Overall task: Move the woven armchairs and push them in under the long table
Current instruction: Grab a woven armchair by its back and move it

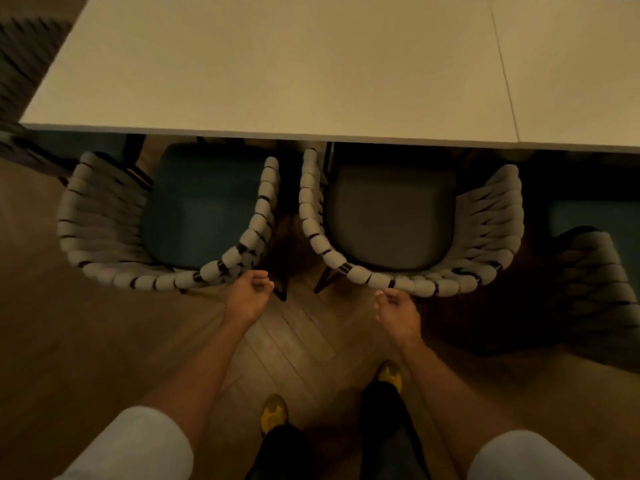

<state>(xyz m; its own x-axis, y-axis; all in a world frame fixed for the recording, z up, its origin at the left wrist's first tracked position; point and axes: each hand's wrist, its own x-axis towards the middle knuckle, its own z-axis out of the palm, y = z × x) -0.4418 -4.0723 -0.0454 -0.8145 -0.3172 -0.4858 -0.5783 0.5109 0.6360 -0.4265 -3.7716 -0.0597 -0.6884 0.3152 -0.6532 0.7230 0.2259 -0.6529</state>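
As I look down through the head camera, the long table (277, 64) runs across the top of my view, its pale top crossed by a thin seam (505, 81) on the right. Below it the floor (294, 337) is warm wood laid in a herringbone pattern; the light is dim and yellowish, and the far left corner is too blurred to read.

Two woven armchairs stand side by side at the table's near edge, close together. The left armchair (104, 209) has a blue-green seat and the right armchair (485, 220) a grey one. Their seat fronts reach under the tabletop while the curved backs stand out over the floor. A third armchair (595, 278), darker, sits at the right edge.

My left hand (250, 294) hangs just beside the left chair's back rim, fingers loosely curled on nothing. My right hand (398, 313) sits likewise just beside the right chair's rim; whether a fingertip touches it I cannot tell. White sleeves (138, 441) and yellow shoes (274, 410) show below.
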